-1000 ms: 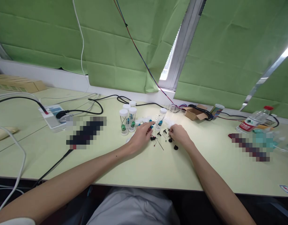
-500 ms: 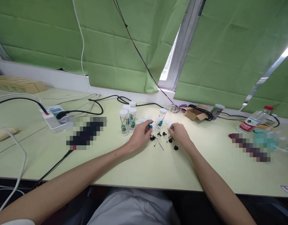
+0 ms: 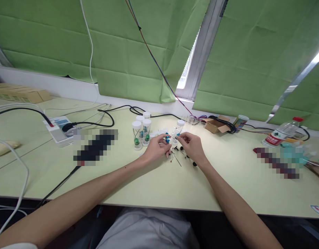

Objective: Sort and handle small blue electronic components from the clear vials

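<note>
My left hand [image 3: 156,148] pinches a small shiny blue part [image 3: 167,138] between thumb and fingertips. Close by on the right, my right hand [image 3: 192,144] has thumb and forefinger pressed together; whatever they hold is too small to make out. Behind the fingers stands a clear tube with a white cap [image 3: 180,122] and something blue inside. Small black parts [image 3: 176,148] and a thin metal pin [image 3: 177,160] lie on the table below the hands, some hidden by my right hand. Left of my hands, several white-capped tubes [image 3: 137,133] hold green and blue pieces.
A white power strip [image 3: 60,133] with cables lies at the left, beside a blurred dark object [image 3: 97,147]. Toward the back right are an open cardboard box [image 3: 216,125], a printed can [image 3: 241,122] and a plastic bottle [image 3: 280,135]. Another person's arm [image 3: 317,169] shows at the right edge.
My right hand has moved left, up to the blue part in my left hand. That part is now more upright and easier to see. Another person's arm has come in at the right edge.
</note>
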The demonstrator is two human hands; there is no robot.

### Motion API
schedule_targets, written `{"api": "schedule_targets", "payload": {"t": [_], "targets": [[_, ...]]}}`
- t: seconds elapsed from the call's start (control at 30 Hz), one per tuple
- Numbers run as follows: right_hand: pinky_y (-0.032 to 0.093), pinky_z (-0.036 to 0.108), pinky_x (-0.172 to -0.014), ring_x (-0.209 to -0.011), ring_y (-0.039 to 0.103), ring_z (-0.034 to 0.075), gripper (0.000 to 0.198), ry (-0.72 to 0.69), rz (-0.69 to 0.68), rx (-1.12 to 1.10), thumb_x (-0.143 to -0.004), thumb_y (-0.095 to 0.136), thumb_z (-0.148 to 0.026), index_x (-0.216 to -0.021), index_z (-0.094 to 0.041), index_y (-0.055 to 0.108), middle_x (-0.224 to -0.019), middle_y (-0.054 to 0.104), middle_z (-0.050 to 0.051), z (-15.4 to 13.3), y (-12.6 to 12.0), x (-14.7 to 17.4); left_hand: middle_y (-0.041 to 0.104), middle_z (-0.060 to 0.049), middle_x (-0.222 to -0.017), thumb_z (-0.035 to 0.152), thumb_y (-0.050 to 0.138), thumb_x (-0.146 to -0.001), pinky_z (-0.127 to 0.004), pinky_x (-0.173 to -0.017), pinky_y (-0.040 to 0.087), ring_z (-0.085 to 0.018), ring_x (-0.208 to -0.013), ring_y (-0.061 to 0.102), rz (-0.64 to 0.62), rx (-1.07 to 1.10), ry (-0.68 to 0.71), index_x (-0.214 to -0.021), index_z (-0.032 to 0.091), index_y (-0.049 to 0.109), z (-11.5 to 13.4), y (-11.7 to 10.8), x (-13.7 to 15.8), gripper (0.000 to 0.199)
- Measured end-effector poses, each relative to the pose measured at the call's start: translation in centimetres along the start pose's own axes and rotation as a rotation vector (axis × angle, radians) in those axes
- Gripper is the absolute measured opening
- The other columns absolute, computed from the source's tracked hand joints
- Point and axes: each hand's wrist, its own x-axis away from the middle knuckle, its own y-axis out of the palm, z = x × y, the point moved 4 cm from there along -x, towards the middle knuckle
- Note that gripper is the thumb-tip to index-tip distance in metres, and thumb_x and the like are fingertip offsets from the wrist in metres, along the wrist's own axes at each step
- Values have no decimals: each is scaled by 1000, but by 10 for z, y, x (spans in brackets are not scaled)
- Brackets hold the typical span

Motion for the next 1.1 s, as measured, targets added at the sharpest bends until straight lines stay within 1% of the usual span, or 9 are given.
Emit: {"api": "schedule_targets", "payload": {"t": [0.27, 0.47, 0.57, 0.63, 0.7, 0.8, 0.9, 0.97, 1.1], "targets": [[37, 27, -54, -56, 46, 13, 21, 41, -78, -181, -83, 64, -35, -75, -16, 68, -64, 59, 1, -1, 8, 3, 58, 3, -63, 22, 71, -77, -29, -58, 51, -13, -52, 61, -28, 83, -77, -115, 12, 59, 5, 3, 4, 41], [37, 26, -54, -58, 47, 13, 24, 46, -104, -239, -83, 66, -39, -76, -16, 69, -66, 61, 2, -1, 11, 3, 60, 2, -60, 17, 72, -76, -30, -58, 51, -13, -50, 59, -56, 176, -140, -117, 10, 60, 2, 7, 4, 44], [38, 26, -54, -58, 48, 13, 24, 49, -92, -244, -82, 67, -39, -76, -16, 69, -66, 62, 2, 0, 11, 3, 60, 2, -61, 17, 74, -77, -29, -56, 50, -12, -51, 58, -64, 250, -165, -114, 10, 61, 1, 8, 5, 40], [38, 26, -54, -57, 48, 13, 23, 54, -75, -251, -82, 67, -39, -77, -16, 69, -66, 62, 2, 0, 10, 3, 61, 0, -65, 18, 74, -78, -26, -53, 50, -11, -52, 58, -75, 337, -193, -107, 10, 64, 1, 10, 6, 32], [38, 26, -54, -57, 48, 13, 23, 56, -51, -256, -82, 66, -38, -77, -16, 69, -67, 63, 2, -1, 9, 3, 62, -2, -69, 19, 72, -82, -22, -50, 49, -9, -52, 57, -96, 440, -251, -100, 10, 65, 0, 12, 6, 21], [39, 26, -55, -57, 48, 13, 23, 50, -19, -257, -82, 65, -37, -77, -15, 69, -67, 63, 2, -2, 7, 2, 63, -4, -72, 11, 63, -87, -17, -49, 49, -7, -54, 59, -88, 584, -375, -95, 9, 65, -4, 13, 6, 9], [39, 26, -55, -58, 48, 14, 24, 49, -11, -251, -82, 65, -38, -77, -16, 68, -68, 63, 3, -2, 6, 2, 63, -6, -74, 2, 57, -88, -13, -56, 53, -7, -62, 64, -26, 715, -439, -94, 7, 66, -4, 12, 4, 12], [38, 26, -55, -57, 48, 14, 25, 53, -16, -240, -82, 64, -40, -76, -16, 68, -66, 63, 2, -3, 6, 2, 62, -5, -74, 0, 55, -88, -12, -59, 55, -7, -62, 64, 8, 784, -461, -91, 7, 66, -2, 12, 4, 13], [38, 26, -54, -56, 47, 14, 24, 54, -32, -231, -83, 63, -39, -77, -16, 69, -67, 64, 3, -3, 7, 2, 58, -2, -67, 4, 47, -94, -10, -51, 53, -4, -50, 56, 25, 830, -540, -89, 9, 64, 6, 14, 6, 19]]}}
